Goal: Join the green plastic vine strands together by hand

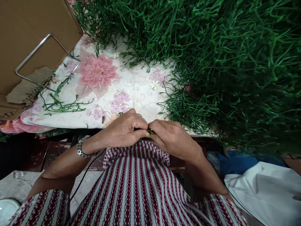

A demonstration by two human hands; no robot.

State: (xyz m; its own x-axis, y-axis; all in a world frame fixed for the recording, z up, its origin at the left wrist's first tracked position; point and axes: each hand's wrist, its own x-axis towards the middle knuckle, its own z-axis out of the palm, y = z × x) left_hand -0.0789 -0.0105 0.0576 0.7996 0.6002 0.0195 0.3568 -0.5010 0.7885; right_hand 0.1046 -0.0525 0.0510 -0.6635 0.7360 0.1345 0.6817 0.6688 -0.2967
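Note:
At the front edge of the cloth-covered table, my left hand (128, 128) and my right hand (175, 138) meet, fingertips nearly touching. Both are closed in a pinch. Between the fingertips shows a small bit of a dark green stem (150, 130); most of it is hidden by the fingers. A large heap of thin green artificial-looking stems (235, 62) fills the right and back of the table, its nearest strands close to my right hand. To the left, a few loose green stems (63, 108) lie on the cloth.
The white flowered tablecloth (138, 91) lies under everything. At the left stands a cardboard box (30, 34) with torn edges, a bent metal wire frame (33, 58) leaning against it. White fabric (265, 191) lies at lower right. A black cable (87, 172) runs below my left forearm.

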